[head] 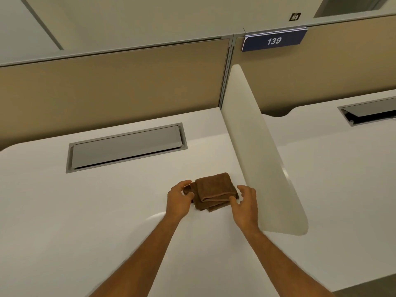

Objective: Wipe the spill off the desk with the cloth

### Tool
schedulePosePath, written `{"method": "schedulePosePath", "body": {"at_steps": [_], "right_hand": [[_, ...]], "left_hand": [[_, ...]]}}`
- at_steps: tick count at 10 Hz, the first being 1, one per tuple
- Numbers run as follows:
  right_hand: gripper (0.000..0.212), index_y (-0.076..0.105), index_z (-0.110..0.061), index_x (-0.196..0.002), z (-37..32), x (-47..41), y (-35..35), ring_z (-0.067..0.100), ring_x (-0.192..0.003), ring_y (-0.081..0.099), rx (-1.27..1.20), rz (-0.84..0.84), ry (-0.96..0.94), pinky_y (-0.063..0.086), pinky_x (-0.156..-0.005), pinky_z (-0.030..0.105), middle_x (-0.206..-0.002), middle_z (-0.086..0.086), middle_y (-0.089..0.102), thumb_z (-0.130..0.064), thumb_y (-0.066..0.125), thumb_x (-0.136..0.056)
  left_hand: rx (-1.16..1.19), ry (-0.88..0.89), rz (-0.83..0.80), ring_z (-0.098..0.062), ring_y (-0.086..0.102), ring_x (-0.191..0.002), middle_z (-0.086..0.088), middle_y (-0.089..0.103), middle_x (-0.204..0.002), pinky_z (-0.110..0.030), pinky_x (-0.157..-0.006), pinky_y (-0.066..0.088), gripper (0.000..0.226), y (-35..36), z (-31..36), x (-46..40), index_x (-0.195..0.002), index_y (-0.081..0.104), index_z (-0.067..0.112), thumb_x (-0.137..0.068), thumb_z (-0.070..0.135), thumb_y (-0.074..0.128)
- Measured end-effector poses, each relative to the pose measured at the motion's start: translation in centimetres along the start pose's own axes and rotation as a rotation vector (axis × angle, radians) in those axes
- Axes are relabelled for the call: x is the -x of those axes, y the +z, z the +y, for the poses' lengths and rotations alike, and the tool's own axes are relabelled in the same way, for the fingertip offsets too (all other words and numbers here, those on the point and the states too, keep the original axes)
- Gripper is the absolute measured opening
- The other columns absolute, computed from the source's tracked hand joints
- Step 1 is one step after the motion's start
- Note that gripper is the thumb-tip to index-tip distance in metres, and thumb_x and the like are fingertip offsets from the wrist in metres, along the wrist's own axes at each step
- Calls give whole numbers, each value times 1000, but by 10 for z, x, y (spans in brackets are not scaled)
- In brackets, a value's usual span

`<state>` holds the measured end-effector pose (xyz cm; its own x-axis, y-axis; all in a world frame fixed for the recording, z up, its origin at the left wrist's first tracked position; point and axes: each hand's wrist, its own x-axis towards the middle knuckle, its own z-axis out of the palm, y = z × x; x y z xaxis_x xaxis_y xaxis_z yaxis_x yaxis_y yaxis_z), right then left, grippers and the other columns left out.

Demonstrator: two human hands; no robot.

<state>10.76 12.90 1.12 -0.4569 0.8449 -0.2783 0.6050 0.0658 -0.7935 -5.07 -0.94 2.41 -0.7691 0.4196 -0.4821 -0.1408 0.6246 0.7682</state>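
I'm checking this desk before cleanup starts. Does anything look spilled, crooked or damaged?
No spill shows on the white desk. The brown cloth lies folded unevenly, with both hands at its sides: left hand, right hand. On the neighbouring desk, the cable flap is propped open; the near flap looks almost shut. No damage visible.

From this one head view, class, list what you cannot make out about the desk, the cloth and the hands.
- Spill: none shows on the desk; the white top may simply hide it.
- Desk under the cloth: covered by its folds.
- Left hand: fingertips sit at the cloth's edge; grip unclear.
- Right hand: thumb touches the cloth; the palm faces away.
- Small wall sign: too small to read.
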Motion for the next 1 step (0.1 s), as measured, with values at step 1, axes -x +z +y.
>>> {"method": "schedulePosePath", "body": {"at_steps": [1], "right_hand": [[26, 64, -10, -115, -19, 23, -5, 25, -103, 64, 4, -65, -84, 57, -89, 37, -112, 4, 64, 0, 68, -92]], "left_hand": [[-43, 98, -1, -20, 58, -134, -1, 66, -141, -17, -107, 40, 45, -22, -2, 34, -140, 64, 13, -96, 2, 70]]}}
